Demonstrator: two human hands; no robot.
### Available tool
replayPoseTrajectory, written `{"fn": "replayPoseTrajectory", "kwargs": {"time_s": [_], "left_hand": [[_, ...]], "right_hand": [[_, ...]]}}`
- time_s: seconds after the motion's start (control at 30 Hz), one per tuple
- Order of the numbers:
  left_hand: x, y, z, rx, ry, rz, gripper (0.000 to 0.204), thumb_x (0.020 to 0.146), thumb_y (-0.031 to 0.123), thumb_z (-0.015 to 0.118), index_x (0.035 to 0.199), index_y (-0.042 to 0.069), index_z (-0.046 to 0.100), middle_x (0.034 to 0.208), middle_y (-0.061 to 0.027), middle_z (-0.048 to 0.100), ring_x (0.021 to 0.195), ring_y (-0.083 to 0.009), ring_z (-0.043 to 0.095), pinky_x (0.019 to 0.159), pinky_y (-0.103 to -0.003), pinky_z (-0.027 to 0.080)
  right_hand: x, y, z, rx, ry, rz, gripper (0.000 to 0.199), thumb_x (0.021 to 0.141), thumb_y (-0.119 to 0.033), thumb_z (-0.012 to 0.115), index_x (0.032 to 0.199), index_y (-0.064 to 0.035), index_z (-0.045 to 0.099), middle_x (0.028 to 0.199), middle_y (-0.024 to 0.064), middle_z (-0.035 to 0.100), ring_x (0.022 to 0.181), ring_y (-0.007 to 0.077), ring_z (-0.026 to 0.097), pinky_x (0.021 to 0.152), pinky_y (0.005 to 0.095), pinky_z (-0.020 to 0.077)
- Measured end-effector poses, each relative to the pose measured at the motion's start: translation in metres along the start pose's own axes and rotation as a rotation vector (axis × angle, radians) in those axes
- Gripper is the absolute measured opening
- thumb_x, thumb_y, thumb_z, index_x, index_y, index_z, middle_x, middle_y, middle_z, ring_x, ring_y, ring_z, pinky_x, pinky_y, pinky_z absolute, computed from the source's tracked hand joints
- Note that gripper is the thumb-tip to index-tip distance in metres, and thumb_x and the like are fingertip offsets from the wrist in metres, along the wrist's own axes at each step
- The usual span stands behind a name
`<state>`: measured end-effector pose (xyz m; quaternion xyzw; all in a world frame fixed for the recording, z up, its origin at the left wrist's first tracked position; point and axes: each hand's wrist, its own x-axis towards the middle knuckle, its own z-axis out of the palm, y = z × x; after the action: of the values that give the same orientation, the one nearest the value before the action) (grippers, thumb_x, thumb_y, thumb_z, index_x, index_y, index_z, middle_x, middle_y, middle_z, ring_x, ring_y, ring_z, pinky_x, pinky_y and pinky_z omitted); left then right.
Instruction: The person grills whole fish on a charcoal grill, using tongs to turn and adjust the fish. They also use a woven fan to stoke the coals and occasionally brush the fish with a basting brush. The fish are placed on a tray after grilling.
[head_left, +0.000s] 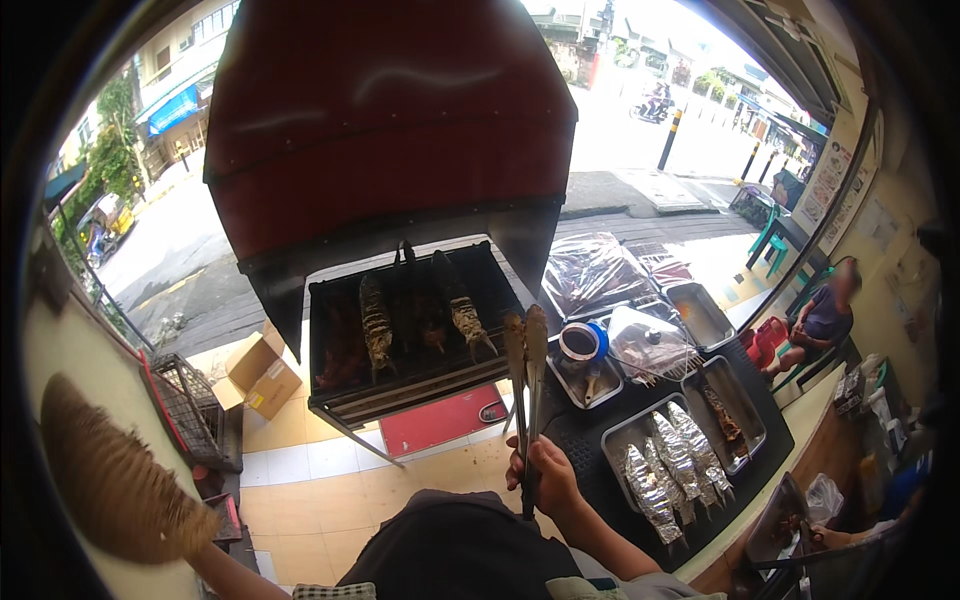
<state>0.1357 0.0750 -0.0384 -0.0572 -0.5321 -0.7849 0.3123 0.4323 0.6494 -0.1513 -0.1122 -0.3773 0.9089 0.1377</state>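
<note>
My left hand (208,552), at the lower left, grips a woven hand fan (120,475), blurred by motion; the fan hides most of the fingers. Closed around metal tongs (524,385), my right hand (546,476) holds them upright, tips up, in front of the grill's right side. Nothing shows between the tips. Across the charcoal grill (345,402) lie two foil-wrapped fish (376,325) (462,308), with a browned piece of food (433,335) between them. Reddish meat (340,345) is on the grill's left part.
On the dark table at right, a metal tray (612,445) holds several foil-wrapped fish (655,490). Nearby are a tray with browned food (725,415), a blue-rimmed container (582,343) and plastic-covered trays (595,275). A red hood (390,130) rises over the grill. A person (825,310) sits at right.
</note>
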Motion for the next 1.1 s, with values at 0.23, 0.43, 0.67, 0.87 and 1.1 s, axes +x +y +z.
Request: {"fn": "replayPoseTrajectory", "kwargs": {"time_s": [0.23,0.43,0.67,0.87,1.1], "left_hand": [[-0.051,0.034,0.012,0.368,0.208,-0.131,0.033,0.105,0.032,0.061,0.115,0.001,0.066,0.107,-0.011,0.067,0.087,-0.0219,0.062,0.078,-0.036,0.055],[-0.043,0.052,0.023,-0.212,0.01,0.036,0.032,0.109,0.029,0.054,0.117,-0.001,0.063,0.105,-0.0122,0.066,0.093,-0.0225,0.062,0.086,-0.037,0.054],[-0.06,-0.026,0.002,0.688,-0.019,-0.296,0.032,0.101,0.027,0.069,0.119,0.001,0.064,0.11,-0.0101,0.066,0.104,-0.0238,0.063,0.092,-0.037,0.051],[-0.095,0.075,0.025,-0.166,0.199,0.06,0.038,0.107,0.031,0.058,0.13,0.001,0.063,0.121,-0.0124,0.065,0.11,-0.0247,0.064,0.092,-0.039,0.054],[-0.058,-0.035,-0.057,0.275,-0.05,-0.311,0.047,0.11,0.034,0.047,0.14,0.0,0.058,0.139,-0.0173,0.061,0.126,-0.0283,0.061,0.105,-0.042,0.052]], "right_hand": [[-0.012,-0.011,-0.001,0.0,0.082,0.117,0.045,0.109,-0.043,0.053,0.13,-0.0023,0.053,0.084,0.0034,0.055,0.062,0.0153,0.058,0.052,0.0292,0.048],[-0.005,-0.012,-0.004,-0.03,0.101,0.134,0.043,0.11,-0.042,0.052,0.131,-0.0048,0.052,0.084,0.0025,0.055,0.059,0.0131,0.055,0.05,0.0273,0.0446],[0.007,-0.012,-0.01,-0.175,0.068,0.137,0.036,0.105,-0.026,0.063,0.13,-0.0039,0.051,0.084,0.0027,0.056,0.059,0.0109,0.056,0.051,0.0276,0.0469],[0.015,-0.027,-0.028,-0.322,0.091,0.172,0.034,0.101,-0.015,0.065,0.128,-0.0016,0.051,0.085,0.0029,0.058,0.062,0.0116,0.06,0.05,0.0269,0.0498],[0.034,-0.018,-0.035,-0.463,0.114,0.151,0.03,0.1,-0.017,0.067,0.124,0.0006,0.06,0.082,0.002,0.061,0.057,0.0089,0.057,0.05,0.0239,0.0451]]}}
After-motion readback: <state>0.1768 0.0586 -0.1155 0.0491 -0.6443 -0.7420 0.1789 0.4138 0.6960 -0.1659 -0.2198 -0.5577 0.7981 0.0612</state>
